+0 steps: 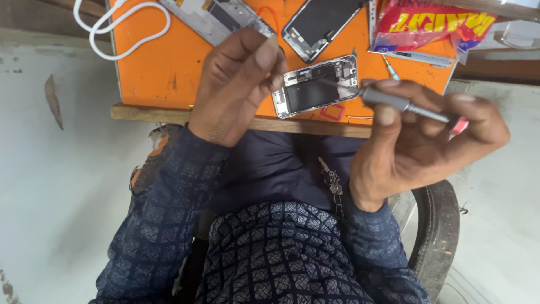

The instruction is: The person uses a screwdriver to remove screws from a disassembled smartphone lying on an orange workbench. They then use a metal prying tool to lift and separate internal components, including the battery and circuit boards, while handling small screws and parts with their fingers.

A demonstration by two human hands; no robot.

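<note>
Matt metal screwdriver (402, 104), glossy orange board (169, 62)

This is a small phone-repair stall. An orange work board (163, 67) carries an opened phone body (316, 87) near its front edge, a detached screen (320, 25) beyond that and a white cable (121, 28) at its far left corner.

White cable (121, 28), detached phone screen (318, 25), red snack packet (430, 22), tyre (441, 225)

orange board (163, 67) left bare, parts crowd right
</note>
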